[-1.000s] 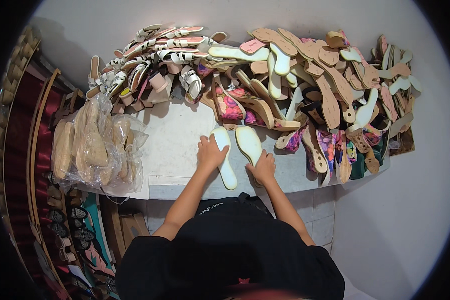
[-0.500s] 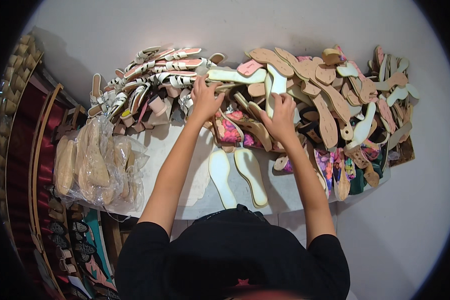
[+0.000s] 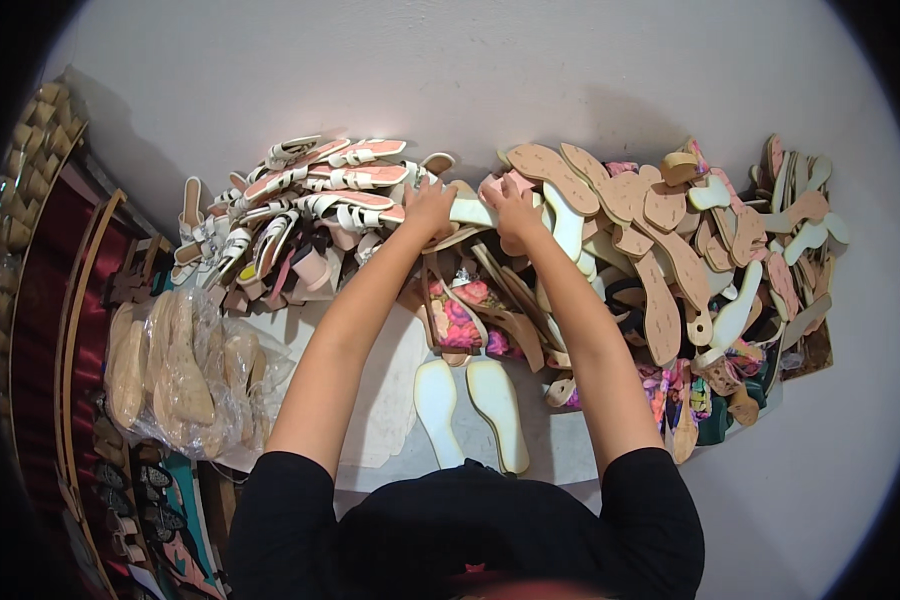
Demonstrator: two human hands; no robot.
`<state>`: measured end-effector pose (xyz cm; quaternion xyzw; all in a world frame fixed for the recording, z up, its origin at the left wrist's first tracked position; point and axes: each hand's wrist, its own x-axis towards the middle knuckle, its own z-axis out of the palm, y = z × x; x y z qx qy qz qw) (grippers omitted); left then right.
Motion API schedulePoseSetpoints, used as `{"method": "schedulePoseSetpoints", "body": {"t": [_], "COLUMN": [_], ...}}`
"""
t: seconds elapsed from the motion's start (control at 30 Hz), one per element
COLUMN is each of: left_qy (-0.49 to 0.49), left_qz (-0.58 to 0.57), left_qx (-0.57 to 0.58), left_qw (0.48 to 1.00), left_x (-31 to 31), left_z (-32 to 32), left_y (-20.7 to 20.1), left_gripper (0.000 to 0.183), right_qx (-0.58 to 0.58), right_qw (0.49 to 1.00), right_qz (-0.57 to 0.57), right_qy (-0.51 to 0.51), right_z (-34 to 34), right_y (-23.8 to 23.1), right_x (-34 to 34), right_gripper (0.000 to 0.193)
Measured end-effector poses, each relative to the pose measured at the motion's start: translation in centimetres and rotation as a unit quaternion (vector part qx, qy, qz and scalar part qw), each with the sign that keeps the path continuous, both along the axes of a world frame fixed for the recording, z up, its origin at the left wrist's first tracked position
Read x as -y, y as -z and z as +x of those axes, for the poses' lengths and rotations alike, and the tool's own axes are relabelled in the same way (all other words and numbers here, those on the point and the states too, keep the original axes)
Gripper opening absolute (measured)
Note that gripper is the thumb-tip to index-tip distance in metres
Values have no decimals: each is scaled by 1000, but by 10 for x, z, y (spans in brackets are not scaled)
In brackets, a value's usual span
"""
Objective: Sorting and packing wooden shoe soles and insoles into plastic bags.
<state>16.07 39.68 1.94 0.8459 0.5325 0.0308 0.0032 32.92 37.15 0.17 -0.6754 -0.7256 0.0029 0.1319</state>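
Both my hands reach to the back of the table, over a heap of shoe parts. A white insole (image 3: 471, 213) lies crosswise between them. My left hand (image 3: 431, 212) is closed around its left end, beside the white strappy sandals (image 3: 355, 178). My right hand (image 3: 513, 214) bends its fingers over the right end, next to a small pink piece (image 3: 519, 183); its fingertips are partly hidden. Another white insole (image 3: 565, 222) slants down just right of it. Nearer me lie a left white insole (image 3: 436, 408) and a right white insole (image 3: 497, 410), side by side.
Floral wedge sandals (image 3: 457, 322) stand below my hands. Tan soles (image 3: 660, 300) pile up on the right. At left, a clear plastic bag (image 3: 185, 365) holds beige shoe forms. Shelves with shoes (image 3: 160, 495) stand beyond the table's left edge. A pale wall backs the table.
My right hand has left the slanting insole and moved left to the crosswise one. My left hand has shifted slightly right. The whole scene sits lower in view.
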Motion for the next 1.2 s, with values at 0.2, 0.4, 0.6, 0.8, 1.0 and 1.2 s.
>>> {"method": "schedulePoseSetpoints", "body": {"t": [0.2,0.4,0.6,0.8,1.0,1.2], "left_qy": [21,18,30,99,167,166], "left_qz": [53,80,292,274,313,298], "left_qx": [-8,44,103,140,240,306], "left_qw": [998,996,950,946,904,889], "left_x": [-7,5,37,98,132,145], "left_z": [-3,-2,14,15,24,25], "left_y": [9,-6,-12,-3,30,48], "left_gripper": [60,50,33,27,23,23], "right_qx": [11,-16,-473,-763,-612,-497], "right_qw": [993,995,872,617,713,783], "right_qz": [-120,4,128,173,338,367], "right_qy": [-6,-100,-13,84,55,71], "right_z": [-1,13,103,140,144,123], "right_y": [-8,-23,-15,-44,-28,-20], "right_x": [-10,-6,-4,63,102,110], "right_gripper": [53,34,30,28,27,24]}}
